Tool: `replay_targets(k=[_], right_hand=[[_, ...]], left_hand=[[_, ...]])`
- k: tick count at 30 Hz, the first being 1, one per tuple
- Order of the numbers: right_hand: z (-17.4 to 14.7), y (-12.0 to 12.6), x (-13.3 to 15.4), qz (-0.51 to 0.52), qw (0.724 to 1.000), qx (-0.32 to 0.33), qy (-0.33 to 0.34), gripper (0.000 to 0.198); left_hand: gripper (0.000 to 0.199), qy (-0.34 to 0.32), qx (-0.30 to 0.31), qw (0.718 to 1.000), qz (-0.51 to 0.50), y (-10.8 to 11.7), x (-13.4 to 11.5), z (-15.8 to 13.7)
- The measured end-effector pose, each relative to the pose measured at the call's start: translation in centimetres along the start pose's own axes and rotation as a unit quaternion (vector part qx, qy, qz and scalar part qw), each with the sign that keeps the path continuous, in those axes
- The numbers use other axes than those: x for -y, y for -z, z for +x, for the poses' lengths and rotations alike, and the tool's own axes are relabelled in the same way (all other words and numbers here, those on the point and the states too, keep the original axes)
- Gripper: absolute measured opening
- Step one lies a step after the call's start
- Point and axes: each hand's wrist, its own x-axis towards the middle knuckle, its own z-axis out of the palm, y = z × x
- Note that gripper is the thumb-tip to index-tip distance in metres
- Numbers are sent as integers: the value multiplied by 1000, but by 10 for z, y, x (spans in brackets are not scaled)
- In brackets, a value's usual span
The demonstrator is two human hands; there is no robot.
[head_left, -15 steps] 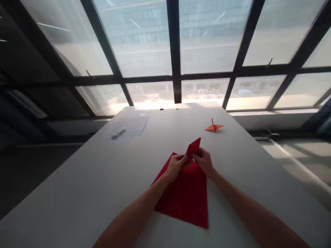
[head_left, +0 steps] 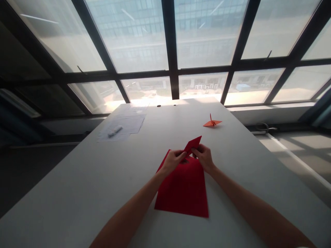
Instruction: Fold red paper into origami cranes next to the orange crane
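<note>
A small folded piece of red paper (head_left: 194, 142) is pinched between both hands above the table. My left hand (head_left: 174, 160) grips its lower left part with thumb and fingers. On the other side, my right hand (head_left: 204, 155) is closed on its lower right edge. Beneath the hands lies a larger red sheet (head_left: 182, 189), its upper part partly covered by my left hand and forearm. An orange paper crane (head_left: 212, 122) rests on the table beyond my right hand.
Papers (head_left: 133, 124) with a whitish, tube-like object (head_left: 115, 131) on them lie on the left of the white table (head_left: 103, 186). Two small dark holes are near the table's far edge. Large windows (head_left: 144, 41) with black frames stand behind it.
The folded red paper has tilted further to the right, with both hands still pinching it. The whole view has shifted slightly; the crane and the papers lie as before.
</note>
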Motion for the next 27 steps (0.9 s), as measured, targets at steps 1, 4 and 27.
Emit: replay_targets(k=[1,4,27], right_hand=[[-1,0,0,-5,1000,-8,2,22],[-3,-1,3,-3,1000,9,-1,22],[3,7,10,35,998,-26,-34,62]], left_hand=[[45,3,12,1000,0,0,-1,-1],[42,13,23,1000,9,3,-2,-1],[50,69,58,996,-6,20,-23,-4]])
